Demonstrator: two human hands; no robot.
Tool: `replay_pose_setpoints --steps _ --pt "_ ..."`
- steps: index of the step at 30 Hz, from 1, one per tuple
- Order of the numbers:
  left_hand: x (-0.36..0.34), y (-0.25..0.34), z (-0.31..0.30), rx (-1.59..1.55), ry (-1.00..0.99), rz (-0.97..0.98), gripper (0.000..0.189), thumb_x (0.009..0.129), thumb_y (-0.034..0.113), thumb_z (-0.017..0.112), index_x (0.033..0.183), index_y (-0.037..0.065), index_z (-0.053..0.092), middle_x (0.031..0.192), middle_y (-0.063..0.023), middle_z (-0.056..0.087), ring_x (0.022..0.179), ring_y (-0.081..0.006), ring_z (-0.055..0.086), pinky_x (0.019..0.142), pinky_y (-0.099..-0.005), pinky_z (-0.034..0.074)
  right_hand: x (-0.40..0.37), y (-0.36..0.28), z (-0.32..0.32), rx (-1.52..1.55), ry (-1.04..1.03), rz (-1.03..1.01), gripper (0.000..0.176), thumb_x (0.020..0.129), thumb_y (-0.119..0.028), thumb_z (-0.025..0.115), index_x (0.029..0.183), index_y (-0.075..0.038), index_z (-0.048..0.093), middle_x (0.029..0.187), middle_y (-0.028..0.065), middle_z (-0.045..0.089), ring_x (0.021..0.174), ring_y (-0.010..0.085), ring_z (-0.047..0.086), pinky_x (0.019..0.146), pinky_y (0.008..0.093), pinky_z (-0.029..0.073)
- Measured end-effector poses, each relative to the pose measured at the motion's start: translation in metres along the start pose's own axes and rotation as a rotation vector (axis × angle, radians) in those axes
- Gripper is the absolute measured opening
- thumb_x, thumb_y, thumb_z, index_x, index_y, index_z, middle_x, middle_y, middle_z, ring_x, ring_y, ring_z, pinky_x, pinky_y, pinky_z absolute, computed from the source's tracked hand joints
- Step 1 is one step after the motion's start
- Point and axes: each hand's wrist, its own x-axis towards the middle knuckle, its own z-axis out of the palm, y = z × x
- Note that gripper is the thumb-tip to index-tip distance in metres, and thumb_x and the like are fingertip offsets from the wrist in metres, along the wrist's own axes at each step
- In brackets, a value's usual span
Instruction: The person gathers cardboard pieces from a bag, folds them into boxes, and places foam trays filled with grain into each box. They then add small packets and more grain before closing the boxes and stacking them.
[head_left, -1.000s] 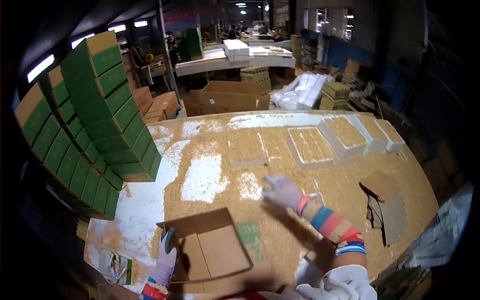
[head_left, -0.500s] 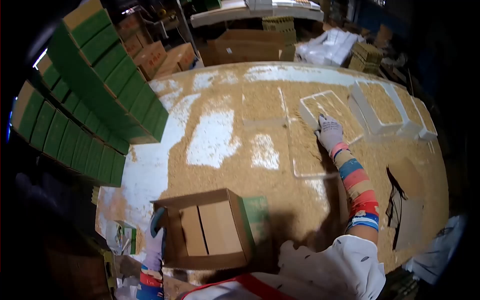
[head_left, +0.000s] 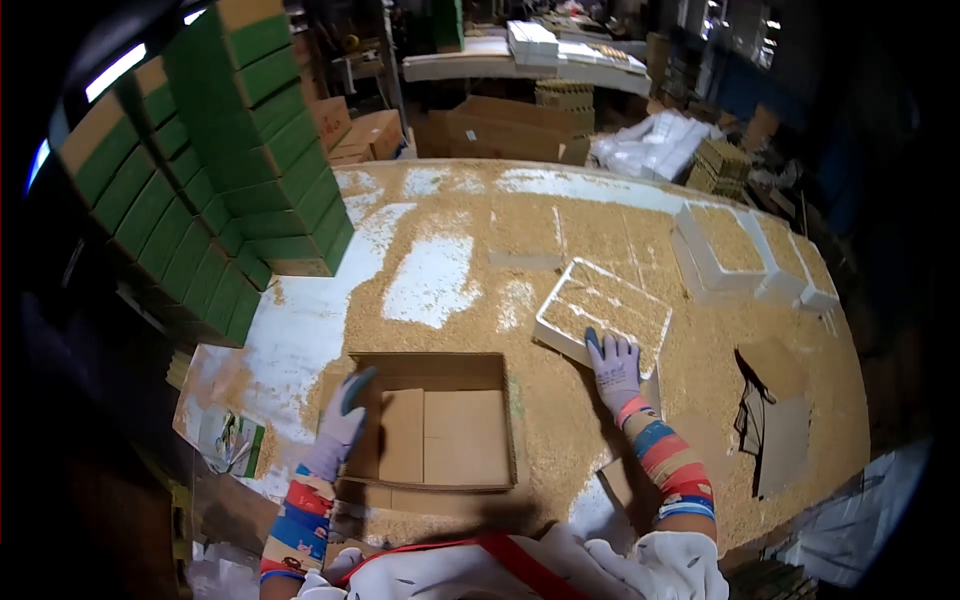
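An open brown cardboard box (head_left: 430, 425) with a green side sits on the table right in front of me. My left hand (head_left: 342, 420), gloved, grips the box's left wall. My right hand (head_left: 614, 364), also gloved, clasps the near edge of a white tray (head_left: 603, 308) filled with small tan pieces, which lies tilted just right of the box. The table (head_left: 440, 275) is covered with loose tan pieces around both.
Green and brown boxes (head_left: 215, 170) are stacked high at the left. More filled white trays (head_left: 725, 243) lie at the far right. Torn cardboard (head_left: 775, 420) lies at the right edge. A printed sheet (head_left: 230, 440) lies at the near left. Cartons and tables stand beyond.
My right hand has pulled the white tray from the far middle of the table toward me, next to the box. My left hand stays on the box's left wall.
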Motion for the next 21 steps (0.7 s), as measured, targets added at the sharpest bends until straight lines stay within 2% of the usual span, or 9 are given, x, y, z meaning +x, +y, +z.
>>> replay_pose_setpoints --steps 2,3,6,7,9,10,15,17,21 --pt "-0.002 0.007 0.009 0.215 0.003 0.131 0.065 0.075 0.005 0.047 0.14 0.001 0.039 0.143 -0.0135 0.043 0.133 -0.0244 0.038 0.111 -0.0325 0.027 0.014 0.014 -0.04 0.164 -0.124 0.041 0.074 0.072 -0.023 0.067 0.14 -0.013 0.039 0.113 0.0119 0.049 0.103 0.0292 0.047 0.088 0.0459 0.035" --pt "-0.006 0.005 0.009 0.153 0.063 0.123 0.067 0.075 0.003 0.045 0.141 0.001 0.037 0.143 -0.0147 0.042 0.134 -0.026 0.037 0.112 -0.0328 0.027 0.02 0.018 -0.055 0.182 -0.079 0.056 0.084 0.063 -0.026 0.075 0.138 -0.013 0.04 0.111 0.0115 0.049 0.104 0.0292 0.047 0.087 0.0441 0.036" --pt "-0.009 -0.023 0.01 -0.103 0.212 0.118 0.072 0.077 0.005 0.05 0.146 0.004 0.03 0.141 -0.0157 0.043 0.133 -0.026 0.039 0.11 -0.0318 0.029 0.022 0.005 -0.138 0.234 -0.108 0.1 0.083 0.062 -0.024 0.076 0.137 -0.013 0.041 0.112 0.0122 0.049 0.104 0.03 0.047 0.087 0.0432 0.036" --pt "-0.01 -0.024 0.012 -0.152 0.237 0.067 0.072 0.077 0.007 0.052 0.145 0.004 0.03 0.141 -0.0162 0.044 0.131 -0.0273 0.041 0.109 -0.0327 0.031 0.018 -0.003 -0.165 0.243 -0.018 0.066 0.084 0.06 -0.024 0.078 0.136 -0.012 0.043 0.111 0.0127 0.049 0.103 0.0304 0.047 0.087 0.0435 0.036" --pt "-0.006 -0.034 0.014 0.083 0.272 -0.005 0.068 0.078 0.011 0.058 0.142 0.002 0.035 0.137 -0.0213 0.046 0.127 -0.0332 0.045 0.106 -0.0361 0.036 0.004 -0.027 -0.218 0.268 0.149 0.006 0.086 0.056 -0.024 0.081 0.133 -0.011 0.045 0.107 0.0135 0.05 0.101 0.0312 0.048 0.087 0.0441 0.036" --pt "0.0 -0.034 0.017 0.106 0.232 0.04 0.065 0.078 0.014 0.058 0.139 0.003 0.04 0.132 -0.0215 0.051 0.123 -0.034 0.049 0.103 -0.0362 0.039 -0.001 -0.041 -0.247 0.287 0.203 -0.024 0.085 0.056 -0.024 0.081 0.132 -0.01 0.046 0.107 0.0137 0.05 0.1 0.0314 0.048 0.087 0.0442 0.037" --pt "0.019 -0.055 0.011 0.096 0.122 0.128 0.056 0.082 0.018 0.056 0.135 0.004 0.045 0.129 -0.0193 0.054 0.117 -0.0313 0.053 0.099 -0.0361 0.042 -0.018 -0.124 -0.344 0.451 0.351 -0.189 0.082 0.056 -0.026 0.083 0.128 -0.004 0.051 0.109 0.0172 0.051 0.099 0.0339 0.05 0.085 0.0456 0.04" --pt "0.006 -0.063 0.009 -0.148 0.016 0.115 0.04 0.09 0.025 0.049 0.124 0.003 0.052 0.122 -0.0137 0.059 0.108 -0.0262 0.057 0.092 -0.0363 0.045 -0.021 -0.149 -0.347 0.635 0.327 -0.239 0.081 0.057 -0.029 0.083 0.127 -0.005 0.052 0.107 0.0178 0.051 0.098 0.0347 0.05 0.085 0.045 0.041" --pt "0.01 -0.066 -0.007 -0.528 0.099 0.005 0.035 0.089 0.02 0.061 0.117 0.0 0.06 0.105 -0.007 0.069 0.092 -0.0155 0.063 0.08 -0.0291 0.049 -0.032 -0.164 -0.343 0.729 0.182 -0.304 0.081 0.058 -0.031 0.082 0.129 -0.008 0.052 0.104 0.0163 0.05 0.096 0.0339 0.05 0.083 0.044 0.042"
